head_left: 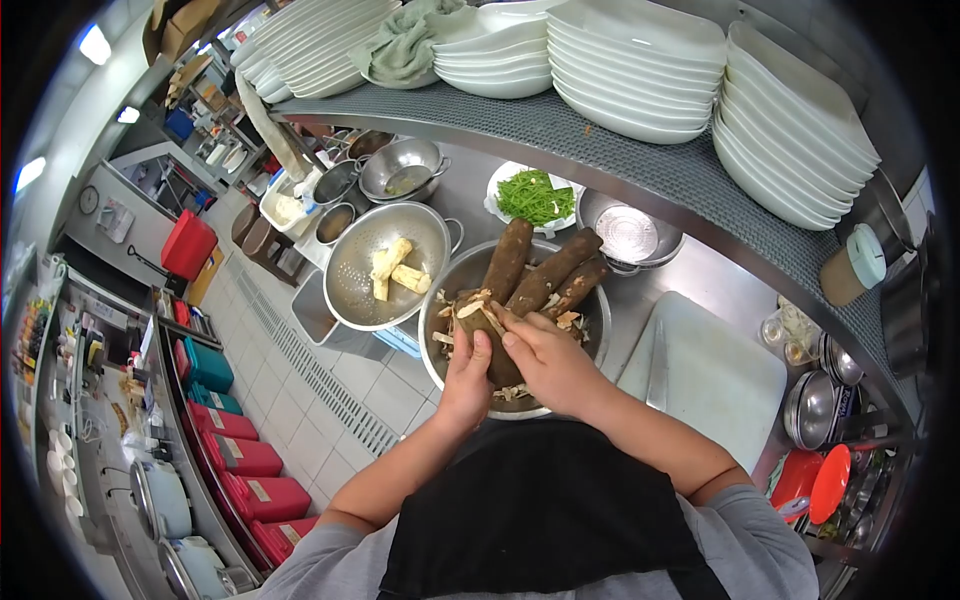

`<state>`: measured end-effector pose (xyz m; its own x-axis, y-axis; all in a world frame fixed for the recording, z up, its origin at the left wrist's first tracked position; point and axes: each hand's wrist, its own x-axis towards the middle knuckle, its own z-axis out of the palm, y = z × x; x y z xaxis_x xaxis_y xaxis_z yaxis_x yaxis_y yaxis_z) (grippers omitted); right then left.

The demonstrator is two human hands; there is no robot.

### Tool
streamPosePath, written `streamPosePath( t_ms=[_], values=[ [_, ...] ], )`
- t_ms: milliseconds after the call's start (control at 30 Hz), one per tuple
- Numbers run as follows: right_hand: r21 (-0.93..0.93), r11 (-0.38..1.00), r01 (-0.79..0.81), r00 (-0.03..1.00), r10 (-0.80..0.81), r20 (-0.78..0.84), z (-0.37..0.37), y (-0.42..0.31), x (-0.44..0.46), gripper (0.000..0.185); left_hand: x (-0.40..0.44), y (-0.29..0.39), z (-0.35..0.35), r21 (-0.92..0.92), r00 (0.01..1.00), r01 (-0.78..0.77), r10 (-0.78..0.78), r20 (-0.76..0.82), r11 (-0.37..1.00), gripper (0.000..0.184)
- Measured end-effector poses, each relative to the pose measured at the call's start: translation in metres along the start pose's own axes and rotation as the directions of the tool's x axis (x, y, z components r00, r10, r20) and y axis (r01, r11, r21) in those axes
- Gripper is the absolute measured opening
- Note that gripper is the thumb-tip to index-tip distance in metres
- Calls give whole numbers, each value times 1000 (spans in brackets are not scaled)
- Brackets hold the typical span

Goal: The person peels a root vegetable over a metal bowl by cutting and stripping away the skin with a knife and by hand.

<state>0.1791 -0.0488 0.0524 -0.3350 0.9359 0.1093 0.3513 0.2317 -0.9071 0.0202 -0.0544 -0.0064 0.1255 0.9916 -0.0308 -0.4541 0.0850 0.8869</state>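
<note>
A partly peeled, brown-skinned root vegetable [478, 322] is held upright over a metal bowl [428, 350], with pale flesh showing at its top end. My left hand [468, 378] is closed around its left side. Fingers of my right hand [545, 362] are bent against its upper right side; whether they also hold a small tool is hidden. Several more unpeeled brown roots [552, 272] lean in the bowl among peel scraps [512, 392]. Left of the bowl, a perforated colander [350, 260] contains peeled, cream-coloured pieces [397, 266].
A knife [658, 365] lies on a white cutting board [725, 375] at the right. Behind the bowl are a plate of cut greens [535, 198] and another metal bowl [628, 235]. Stacked white dishes [640, 70] fill the overhead shelf [500, 112].
</note>
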Motion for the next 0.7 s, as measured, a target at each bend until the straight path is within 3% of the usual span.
streamPosePath(
  t_ms=[33,100,200,367,667,700],
  values=[
    [-16,1000,-22,999,23,48,-1,-4,-1,48,0,1,1,0,1000,-1,1,2,1000,51],
    [18,1000,-11,999,10,46,3,1,0,48,-2,5,3,232,994,-111,104,44,966,57],
    [74,997,25,999,-28,41,4,2,-2,48,-3,11,8,356,977,-213,190,99,910,60],
    [81,988,134,990,-131,-49,12,8,-3,48,-6,12,11,345,976,-218,193,105,913,60],
    [176,978,112,983,-84,-161,23,15,9,39,-4,5,4,366,980,-198,188,64,909,56],
    [253,967,-11,994,38,-105,20,15,12,36,-4,3,1,380,983,-182,171,64,907,55]
  ],
)
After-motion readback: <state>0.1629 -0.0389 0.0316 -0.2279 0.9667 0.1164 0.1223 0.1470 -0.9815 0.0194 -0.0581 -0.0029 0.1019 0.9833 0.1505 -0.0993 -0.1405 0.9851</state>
